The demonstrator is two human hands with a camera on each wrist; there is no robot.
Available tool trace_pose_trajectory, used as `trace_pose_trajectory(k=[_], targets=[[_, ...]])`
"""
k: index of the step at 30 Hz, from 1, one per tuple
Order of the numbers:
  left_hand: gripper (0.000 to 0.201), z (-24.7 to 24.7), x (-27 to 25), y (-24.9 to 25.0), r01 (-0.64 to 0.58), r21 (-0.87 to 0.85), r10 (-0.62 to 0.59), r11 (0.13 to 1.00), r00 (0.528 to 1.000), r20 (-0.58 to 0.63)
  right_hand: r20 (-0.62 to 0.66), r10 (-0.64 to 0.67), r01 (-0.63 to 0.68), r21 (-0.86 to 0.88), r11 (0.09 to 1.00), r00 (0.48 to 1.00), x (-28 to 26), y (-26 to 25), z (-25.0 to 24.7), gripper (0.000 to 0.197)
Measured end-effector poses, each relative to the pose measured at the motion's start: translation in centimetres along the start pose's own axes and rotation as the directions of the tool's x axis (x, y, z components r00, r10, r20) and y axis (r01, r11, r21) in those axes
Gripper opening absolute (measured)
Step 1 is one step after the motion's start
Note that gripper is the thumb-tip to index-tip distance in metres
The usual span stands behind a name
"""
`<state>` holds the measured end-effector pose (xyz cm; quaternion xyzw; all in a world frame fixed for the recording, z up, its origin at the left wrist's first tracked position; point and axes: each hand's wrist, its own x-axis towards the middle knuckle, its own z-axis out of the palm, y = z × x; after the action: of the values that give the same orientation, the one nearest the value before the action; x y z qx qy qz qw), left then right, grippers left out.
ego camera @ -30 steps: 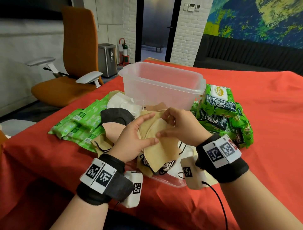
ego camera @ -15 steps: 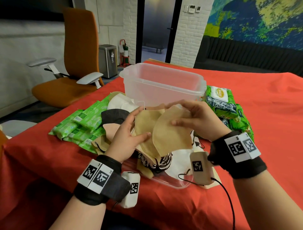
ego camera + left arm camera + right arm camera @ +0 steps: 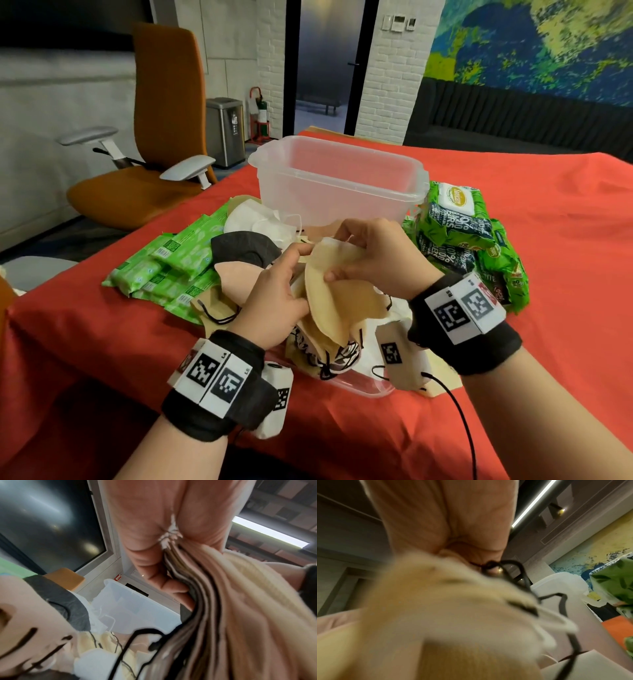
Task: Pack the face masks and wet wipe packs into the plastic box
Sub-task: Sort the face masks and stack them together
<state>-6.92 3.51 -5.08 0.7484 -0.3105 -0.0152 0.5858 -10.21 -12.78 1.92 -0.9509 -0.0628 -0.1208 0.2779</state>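
Left hand [image 3: 274, 301] clamped on stack of masks [image 3: 329, 308]; right hand [image 3: 376, 260] pinching top tan mask. Wipe packs [image 3: 459, 219] beside empty box [image 3: 339, 185]; label text blurred, "100%" readable.

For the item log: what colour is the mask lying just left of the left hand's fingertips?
Dark grey, charcoal mask; the head view shows it best.

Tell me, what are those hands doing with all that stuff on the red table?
A person is gathering face masks to pack. The left hand grips a stack of masks, and the right hand pinches a tan mask on top. The clear plastic box behind looks empty so far. Green wet wipe packs wait on both sides of it.
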Motion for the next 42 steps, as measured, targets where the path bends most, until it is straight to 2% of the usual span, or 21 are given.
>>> trace_pose_trajectory(k=[4, 9, 12, 14, 16, 18, 20, 21, 22, 23, 24, 26, 27, 29, 32, 34, 36, 38, 40, 42], targets=[[0.057, 0.0, 0.0, -0.1, -0.011, -0.014, 0.011, 1.000, 1.000, 0.011, -0.127, -0.068, 0.073, 0.037, 0.997, 0.990, -0.6, 0.3, 0.7, 0.027], [0.050, -0.3, 0.2, -0.9, 0.005, -0.039, -0.005, 0.999, 1.000, 0.004, -0.024, -0.135, 0.137, 0.169, 0.976, 0.991, -1.2, 1.0, 0.4, 0.021], [0.042, -0.6, 0.2, -0.7, 0.016, -0.062, -0.017, 0.998, 1.000, -0.010, -0.068, -0.077, 0.088, 0.190, 0.978, 0.995, -1.6, 1.7, -0.1, 0.021], [0.039, -0.8, 0.2, -0.4, 0.018, -0.078, -0.023, 0.997, 0.998, -0.056, -0.212, 0.010, 0.029, 0.179, 0.983, 0.977, -1.6, 2.6, -0.5, 0.025], [0.030, -0.8, 0.3, -0.4, 0.008, -0.061, -0.016, 0.998, 0.991, -0.132, -0.416, 0.123, -0.038, 0.207, 0.978, 0.901, -1.6, 3.2, -1.2, 0.013], [0.026, -0.8, 0.4, -0.7, 0.028, -0.069, -0.042, 0.997, 0.977, -0.211, -0.614, 0.227, -0.099, 0.235, 0.967, 0.756, -1.7, 3.7, -2.2, 0.014], [0.028, -0.6, 0.5, -0.9, 0.056, -0.081, -0.074, 0.995, 0.968, -0.242, -0.764, 0.221, -0.112, 0.194, 0.975, 0.607, -1.8, 3.2, -2.6, 0.018], [0.028, -0.4, 0.6, -0.7, 0.071, -0.097, -0.092, 0.993, 0.966, -0.241, -0.799, 0.170, -0.077, 0.154, 0.985, 0.576, -1.9, 2.6, -2.5, 0.018], [0.026, -0.2, 0.6, -0.6, 0.082, -0.139, -0.113, 0.987, 0.966, -0.234, -0.802, 0.099, -0.029, 0.101, 0.994, 0.589, -2.0, 1.9, -2.1, 0.017], [0.022, 0.0, 0.7, -0.3, 0.091, -0.204, -0.137, 0.975, 0.966, -0.221, -0.765, 0.013, 0.026, 0.038, 0.999, 0.644, -2.0, 1.2, -1.3, 0.017], [0.020, 0.2, 0.8, 0.0, 0.100, -0.278, -0.161, 0.955, 0.965, -0.206, -0.683, -0.081, 0.090, -0.023, 0.996, 0.725, -2.0, 0.7, -0.2, 0.016], [0.036, 0.6, 0.9, 0.5, 0.117, -0.431, -0.203, 0.895, 0.966, -0.158, -0.439, -0.203, 0.193, -0.067, 0.979, 0.875, -2.0, 0.0, 2.2, 0.008], [0.044, 0.7, 0.9, 0.8, 0.125, -0.500, -0.219, 0.857, 0.967, -0.133, -0.326, -0.223, 0.217, -0.055, 0.975, 0.919, -2.0, -0.4, 3.2, 0.012], [0.050, 0.6, 0.8, 1.5, 0.129, -0.569, -0.232, 0.812, 0.966, -0.112, -0.168, -0.201, 0.207, 0.018, 0.978, 0.965, -2.0, -1.0, 4.6, 0.015], [0.030, 0.5, 0.7, 1.7, 0.133, -0.521, -0.232, 0.843, 0.964, -0.130, -0.045, -0.139, 0.145, 0.168, 0.975, 0.989, -2.1, -1.5, 4.4, 0.013], [0.025, 0.1, 0.5, 1.2, 0.144, -0.488, -0.235, 0.861, 0.963, -0.129, 0.031, -0.080, 0.062, 0.380, 0.923, 0.996, -2.2, -1.6, 3.5, 0.010], [0.026, -0.3, 0.6, 0.8, 0.153, -0.471, -0.235, 0.869, 0.965, -0.119, -0.056, 0.046, -0.010, 0.520, 0.854, 0.997, -2.0, -1.0, 2.7, 0.014], [0.025, -0.5, 0.5, 1.0, 0.148, -0.463, -0.212, 0.874, 0.973, -0.090, -0.188, 0.174, -0.070, 0.458, 0.886, 0.967, -1.6, 0.1, 2.3, 0.017], [0.025, -0.4, 0.5, 1.3, 0.139, -0.461, -0.180, 0.876, 0.983, -0.046, -0.155, 0.241, -0.158, 0.413, 0.897, 0.958, -1.4, 0.9, 2.2, 0.023], [0.025, -0.2, 0.4, 1.7, 0.123, -0.456, -0.148, 0.881, 0.989, -0.020, -0.129, 0.315, -0.225, 0.460, 0.859, 0.940, -1.6, 1.1, 2.3, 0.024]])
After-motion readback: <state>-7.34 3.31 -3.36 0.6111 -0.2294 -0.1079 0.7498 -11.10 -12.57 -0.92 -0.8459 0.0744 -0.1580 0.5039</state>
